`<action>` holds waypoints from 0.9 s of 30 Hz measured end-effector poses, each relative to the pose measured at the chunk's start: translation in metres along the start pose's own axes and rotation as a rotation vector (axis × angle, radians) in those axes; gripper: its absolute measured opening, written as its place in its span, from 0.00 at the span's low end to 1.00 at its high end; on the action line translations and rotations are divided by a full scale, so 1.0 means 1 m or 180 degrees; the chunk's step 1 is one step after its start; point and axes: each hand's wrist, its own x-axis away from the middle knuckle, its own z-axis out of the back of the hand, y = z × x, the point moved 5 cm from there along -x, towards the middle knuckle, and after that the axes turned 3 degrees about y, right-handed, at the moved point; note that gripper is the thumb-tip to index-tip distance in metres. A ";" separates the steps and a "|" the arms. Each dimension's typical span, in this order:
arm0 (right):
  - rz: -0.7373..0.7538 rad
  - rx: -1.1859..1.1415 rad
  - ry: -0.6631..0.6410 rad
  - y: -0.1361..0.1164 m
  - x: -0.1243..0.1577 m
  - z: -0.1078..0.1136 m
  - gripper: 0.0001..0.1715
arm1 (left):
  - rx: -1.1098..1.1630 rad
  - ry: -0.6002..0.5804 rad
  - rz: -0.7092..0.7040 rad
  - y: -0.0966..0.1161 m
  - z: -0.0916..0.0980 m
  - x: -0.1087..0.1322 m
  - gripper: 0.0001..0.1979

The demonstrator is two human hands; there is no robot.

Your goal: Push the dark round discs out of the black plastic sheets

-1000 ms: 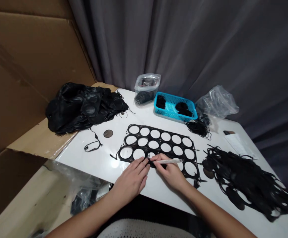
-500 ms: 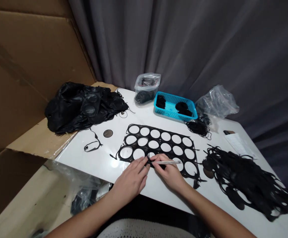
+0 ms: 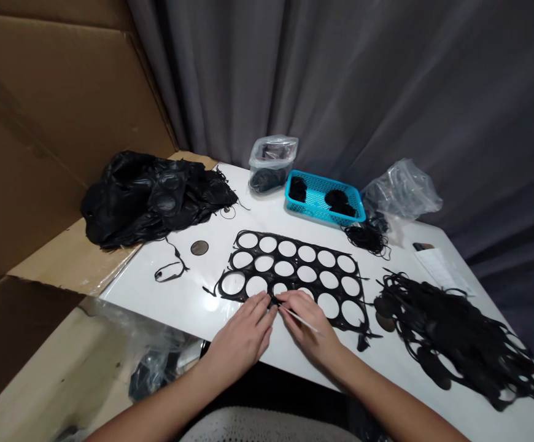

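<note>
1. Pinching a slim white stick (image 3: 300, 320) between thumb and fingers, the right hand (image 3: 312, 326) rests at the lower edge of the die-cut black sheet (image 3: 277, 245), with the stick slanting down and away from the fingertips.
2. The left hand (image 3: 242, 335) lies with its fingers close together, their tips on the same edge and just beside the right hand; whether they pinch a thin black strand there is hidden.
3. The sheet lies flat on the white table (image 3: 166, 291), its round holes open, between a black heap (image 3: 156, 202) on the left and a tangle of black cords and discs (image 3: 451, 334) on the right.
4. Risk: the narrow black bridges between holes could tear if pulled sharply, and the stick's point could snag or pierce them. A strand could also catch in the nearby tangle.
</note>
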 end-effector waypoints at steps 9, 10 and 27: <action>-0.0654 -0.0216 0.0114 0.019 -0.029 0.022 0.12 | -0.0014 -0.0012 -0.0093 -0.001 -0.001 0.000 0.19; -0.0888 -0.0373 0.0211 0.028 -0.035 0.028 0.13 | -0.0015 -0.0030 -0.0088 -0.002 -0.001 0.000 0.19; -0.2370 0.0382 0.2186 0.186 -0.081 0.231 0.15 | -0.0065 0.0252 -0.0191 -0.013 0.000 0.000 0.19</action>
